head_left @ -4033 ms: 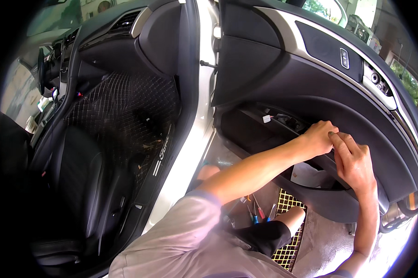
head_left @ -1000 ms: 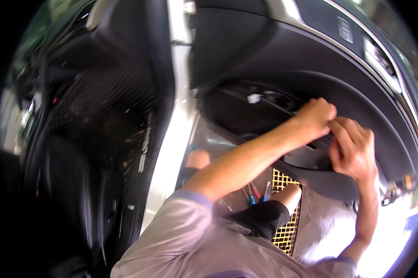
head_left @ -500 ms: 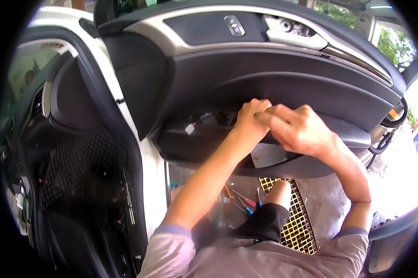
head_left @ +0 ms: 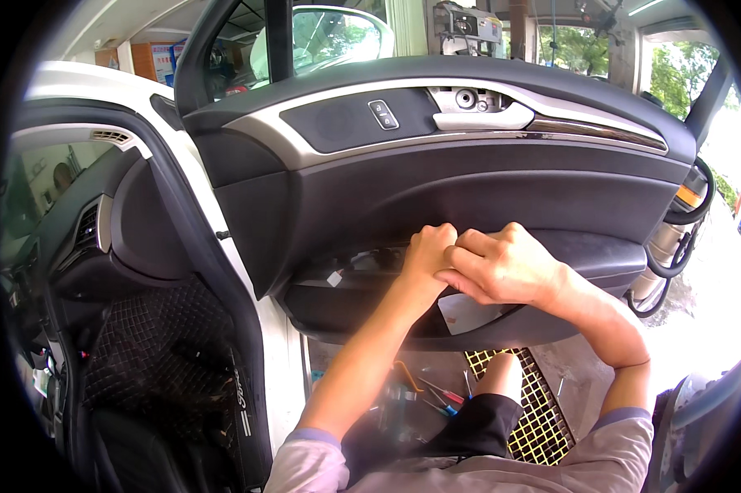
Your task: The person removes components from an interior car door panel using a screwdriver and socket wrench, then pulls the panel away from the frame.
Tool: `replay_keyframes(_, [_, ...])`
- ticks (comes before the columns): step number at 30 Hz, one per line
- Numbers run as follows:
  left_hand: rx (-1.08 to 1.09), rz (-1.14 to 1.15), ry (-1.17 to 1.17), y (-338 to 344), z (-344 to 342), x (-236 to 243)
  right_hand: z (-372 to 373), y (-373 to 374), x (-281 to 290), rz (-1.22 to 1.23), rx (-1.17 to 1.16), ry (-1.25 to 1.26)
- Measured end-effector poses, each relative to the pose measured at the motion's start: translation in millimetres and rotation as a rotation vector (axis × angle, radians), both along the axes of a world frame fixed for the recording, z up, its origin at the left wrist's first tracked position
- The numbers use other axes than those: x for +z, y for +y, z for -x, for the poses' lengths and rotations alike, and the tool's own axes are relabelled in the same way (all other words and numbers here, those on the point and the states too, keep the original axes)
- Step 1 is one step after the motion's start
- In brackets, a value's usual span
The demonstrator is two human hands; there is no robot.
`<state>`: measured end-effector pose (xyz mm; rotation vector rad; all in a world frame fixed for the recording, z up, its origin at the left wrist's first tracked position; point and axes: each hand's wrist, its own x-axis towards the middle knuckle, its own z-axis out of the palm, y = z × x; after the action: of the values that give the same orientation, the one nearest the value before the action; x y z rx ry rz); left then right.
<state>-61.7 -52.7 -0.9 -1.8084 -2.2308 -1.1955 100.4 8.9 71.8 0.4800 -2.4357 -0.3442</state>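
The black interior panel (head_left: 510,193) of an open car door spans the view ahead of me. My left hand (head_left: 428,256) is curled closed at the armrest (head_left: 588,251). My right hand (head_left: 506,264) is bent beside it, its curled fingers meeting the left. Whatever they grip is hidden. Left of them, a small white piece (head_left: 335,278), perhaps a connector, lies by a dark opening in the armrest. Below my hands, a pale sheet (head_left: 462,319) shows in the door pocket.
The white door sill (head_left: 278,370) and dark seat (head_left: 140,444) are on the left. Screwdrivers (head_left: 446,404) lie on the floor beside a yellow grating (head_left: 543,415) and my bent leg. A hose (head_left: 687,218) loops at the right; the door's switch plate (head_left: 383,115) is above.
My view has turned and tilted up, showing more of the door and window. My hands remain together at the armrest, the right one now angled more across from the right.
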Motion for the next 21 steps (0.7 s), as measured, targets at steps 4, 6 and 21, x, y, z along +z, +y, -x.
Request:
replay_keyframes(4, [0.017, -0.043, -0.066, -1, -3, -4, 8, -3, -4, 0.011, 0.059, 0.054])
replay_keyframes(6, [-0.067, -0.182, -0.151, -5, -3, -10, 8, -7, 1, 0.007, 0.085, 0.082])
replay_keyframes(21, [0.033, -0.087, -0.009, 4, 3, -10, 4, 12, -3, -0.039, 0.051, 0.008])
